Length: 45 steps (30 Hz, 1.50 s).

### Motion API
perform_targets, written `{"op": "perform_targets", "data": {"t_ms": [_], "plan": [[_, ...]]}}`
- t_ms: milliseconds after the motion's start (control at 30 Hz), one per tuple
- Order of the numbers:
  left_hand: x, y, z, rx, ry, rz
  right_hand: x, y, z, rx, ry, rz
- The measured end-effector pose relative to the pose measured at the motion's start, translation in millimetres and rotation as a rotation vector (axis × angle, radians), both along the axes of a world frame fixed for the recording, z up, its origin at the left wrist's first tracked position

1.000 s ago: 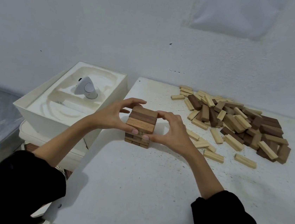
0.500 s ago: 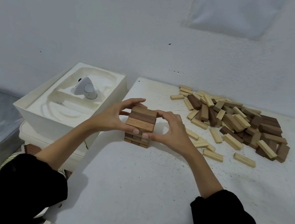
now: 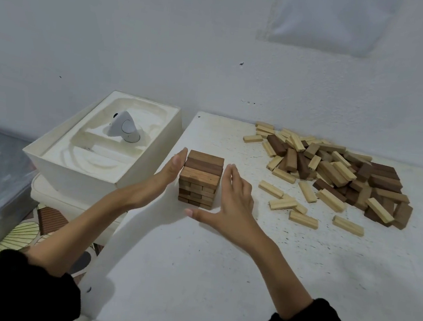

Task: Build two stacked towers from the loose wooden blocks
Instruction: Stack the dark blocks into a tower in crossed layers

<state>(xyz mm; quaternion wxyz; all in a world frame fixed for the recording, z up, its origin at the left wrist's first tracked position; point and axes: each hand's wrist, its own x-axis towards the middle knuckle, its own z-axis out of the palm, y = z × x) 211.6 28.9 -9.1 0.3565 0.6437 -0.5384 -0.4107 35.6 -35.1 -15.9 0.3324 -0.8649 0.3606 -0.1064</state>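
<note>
**One tower up, both hands open around it**

The tower (image 3: 200, 179) sits right between my two hands on the white table (image 3: 218, 280). It is a short square stack with brown blocks on top and alternating layers below, and it stands upright.

My left hand (image 3: 169, 171) is flat with straight fingers, palm facing the tower's left side. It is touching or just beside it, I can't tell which. My right hand (image 3: 232, 202) is flat too, fingers up just beside the tower's right side. Its thumb is spread wide across the table in front of the tower base. Neither hand is holding anything.

The pile of loose blocks (image 3: 335, 172) is out past my right hand, to the right and further back. It mixes pale and dark pieces. A few pale strays (image 3: 282, 204) lie nearer, just right of my right hand.

Left of my left hand, off the table edge, is a white box (image 3: 73, 160) with a small white device (image 3: 124, 130) resting in its moulded tray. Black sleeves (image 3: 19, 289) cover both arms.
</note>
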Motion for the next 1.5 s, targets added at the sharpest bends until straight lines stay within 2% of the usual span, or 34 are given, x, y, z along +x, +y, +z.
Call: {"op": "perform_targets", "data": {"t_ms": [433, 733, 933, 1067, 1167, 1300, 1500], "plan": [[-5.8, 0.6, -1.7, -0.019, 0.060, -0.004, 5.8, 1.8, -5.3, 0.035, -0.026, 0.003], [1.3, -0.5, -8.5, -0.062, 0.029, 0.017, -2.0, 1.6, 3.4, 0.029, -0.015, 0.011], [16.8, -28.6, 15.7, -0.286, -0.206, 0.276, -36.0, -9.7, 16.4, 0.034, -0.106, -0.025], [-17.0, -35.7, 47.5, -0.461, -0.418, 0.204, -66.6, -25.6, 16.1, 0.000, -0.232, -0.130], [-56.3, -52.3, 51.8, -0.542, -0.554, 0.122, -93.3, -43.2, 7.9, -0.098, -0.300, -0.232], [-109.9, -81.8, 32.7, -0.566, -0.652, 0.010, -131.5, -72.1, -14.4, -0.244, -0.321, -0.348], [-151.9, -140.2, -25.4, -0.392, -0.588, 0.037, -185.2, -100.3, -47.8, -0.391, -0.276, -0.503]]}}
